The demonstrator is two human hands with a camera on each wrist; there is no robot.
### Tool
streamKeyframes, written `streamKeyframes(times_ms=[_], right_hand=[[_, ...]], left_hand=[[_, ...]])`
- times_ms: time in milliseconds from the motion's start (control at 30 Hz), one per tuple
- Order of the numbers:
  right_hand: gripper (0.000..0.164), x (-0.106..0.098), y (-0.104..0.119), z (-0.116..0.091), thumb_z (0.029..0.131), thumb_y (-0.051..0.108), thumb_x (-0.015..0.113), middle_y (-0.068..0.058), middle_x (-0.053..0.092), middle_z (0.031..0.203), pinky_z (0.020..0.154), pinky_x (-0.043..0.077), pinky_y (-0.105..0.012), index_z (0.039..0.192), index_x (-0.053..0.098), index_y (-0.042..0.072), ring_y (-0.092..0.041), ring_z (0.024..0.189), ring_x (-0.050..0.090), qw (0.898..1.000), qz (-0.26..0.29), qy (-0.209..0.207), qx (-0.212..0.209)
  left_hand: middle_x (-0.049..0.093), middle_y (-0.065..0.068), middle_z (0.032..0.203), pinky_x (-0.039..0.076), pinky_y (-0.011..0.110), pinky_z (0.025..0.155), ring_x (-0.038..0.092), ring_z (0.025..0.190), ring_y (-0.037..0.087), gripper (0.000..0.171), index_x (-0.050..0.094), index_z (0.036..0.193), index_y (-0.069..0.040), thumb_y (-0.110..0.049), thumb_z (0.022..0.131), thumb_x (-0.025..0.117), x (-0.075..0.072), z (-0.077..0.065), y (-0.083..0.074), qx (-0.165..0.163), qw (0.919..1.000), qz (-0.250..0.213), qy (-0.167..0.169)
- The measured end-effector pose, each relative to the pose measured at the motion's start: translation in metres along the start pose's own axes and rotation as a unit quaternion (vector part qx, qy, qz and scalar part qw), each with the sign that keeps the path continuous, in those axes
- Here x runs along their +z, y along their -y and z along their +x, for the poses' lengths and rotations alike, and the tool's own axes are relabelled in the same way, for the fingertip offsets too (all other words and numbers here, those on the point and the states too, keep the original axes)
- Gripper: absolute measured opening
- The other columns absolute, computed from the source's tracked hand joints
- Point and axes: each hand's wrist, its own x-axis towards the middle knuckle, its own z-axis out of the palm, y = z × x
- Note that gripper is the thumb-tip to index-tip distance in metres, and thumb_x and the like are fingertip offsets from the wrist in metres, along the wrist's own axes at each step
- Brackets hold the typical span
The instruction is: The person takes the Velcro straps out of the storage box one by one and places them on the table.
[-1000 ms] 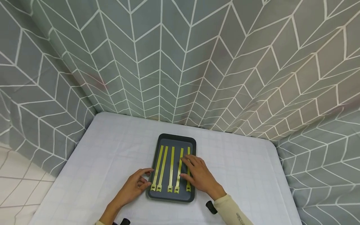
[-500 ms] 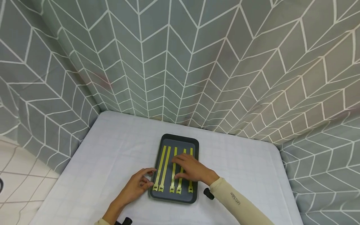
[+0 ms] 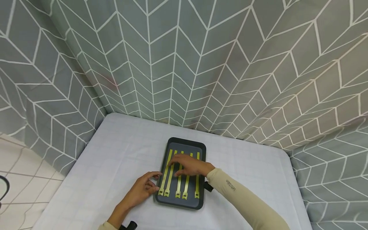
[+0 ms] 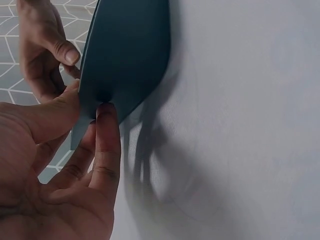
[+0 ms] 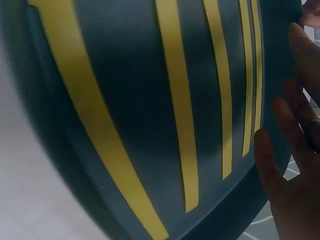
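A dark grey tray (image 3: 188,141) lies on the white-covered table in the head view. Several yellow hook-and-loop cable ties (image 3: 187,183) lie lengthwise inside it, with their slotted heads at the near end. My left hand (image 3: 141,189) pinches the tray's left edge; the left wrist view shows the thumb at the rim and fingers against the outer wall (image 4: 131,47). My right hand (image 3: 188,164) is over the tray, fingertips by the two leftmost ties, covering parts of several. In the right wrist view, its fingers are loosely bent beside a yellow tie (image 5: 258,65), holding nothing.
The white cloth (image 3: 244,166) surrounds the tray. A grey curtain (image 3: 184,64) with white chevron lines hangs along the back and sides. Light floor tiles (image 3: 26,182) and part of a dark curved object (image 3: 5,188) show at the left.
My right hand has moved left across the tray, from the rightmost ties to the leftmost pair. The left hand stays at the tray's edge. The head view has shifted slightly.
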Motion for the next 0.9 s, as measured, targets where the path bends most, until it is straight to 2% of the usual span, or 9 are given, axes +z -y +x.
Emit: streamKeyframes(times_ms=[133,300,433,600,767,900], right_hand=[[0.040,-0.004,-0.001,0.009,0.089,0.020,0.078,-0.004,0.063,0.126,0.108,0.042,-0.034,0.126,0.066,0.009,-0.019,0.123,0.057,1.000,-0.005,0.015,-0.019],[0.031,-0.007,-0.002,0.023,0.091,0.019,0.076,-0.001,0.065,0.120,0.111,0.039,-0.032,0.120,0.069,0.012,-0.018,0.124,0.057,0.998,-0.044,0.024,-0.040],[0.022,-0.003,-0.008,0.034,0.090,0.021,0.076,0.003,0.068,0.112,0.107,0.042,-0.029,0.112,0.073,0.016,-0.014,0.114,0.060,0.996,-0.058,0.009,-0.063],[0.016,0.003,-0.014,0.044,0.089,0.021,0.078,0.004,0.070,0.103,0.099,0.044,-0.027,0.104,0.077,0.017,-0.012,0.102,0.061,0.995,-0.044,-0.013,-0.084],[0.014,0.006,-0.017,0.047,0.088,0.022,0.079,0.006,0.070,0.100,0.096,0.045,-0.026,0.101,0.079,0.018,-0.010,0.098,0.061,0.994,-0.050,-0.024,-0.091],[0.015,0.008,-0.017,0.047,0.087,0.024,0.080,0.007,0.070,0.100,0.091,0.046,-0.023,0.100,0.080,0.020,-0.008,0.097,0.061,0.994,-0.062,-0.016,-0.083]], left_hand=[[0.055,0.020,0.126,0.054,0.025,0.073,0.062,0.088,0.014,0.056,0.052,0.141,-0.004,-0.004,0.090,0.073,0.001,0.000,0.000,-0.002,1.0000,-0.009,0.002],[0.055,0.019,0.126,0.054,0.025,0.072,0.062,0.088,0.015,0.056,0.052,0.141,-0.005,-0.003,0.089,0.073,0.001,0.001,0.001,-0.004,0.9999,-0.014,0.002],[0.054,0.020,0.126,0.053,0.026,0.070,0.063,0.087,0.016,0.055,0.053,0.141,-0.006,-0.004,0.089,0.073,0.000,0.001,0.001,-0.011,0.9996,-0.025,0.002],[0.053,0.021,0.127,0.052,0.026,0.069,0.064,0.088,0.018,0.055,0.053,0.141,-0.007,-0.004,0.090,0.073,-0.001,0.000,0.001,-0.014,0.9994,-0.031,0.006],[0.053,0.021,0.126,0.052,0.025,0.069,0.065,0.087,0.018,0.055,0.053,0.141,-0.007,-0.002,0.089,0.072,-0.001,0.000,0.002,-0.013,0.9995,-0.030,0.005],[0.052,0.022,0.127,0.052,0.025,0.068,0.064,0.088,0.018,0.055,0.053,0.141,-0.006,-0.002,0.089,0.072,-0.001,0.000,0.001,-0.015,0.9991,-0.040,0.006]])
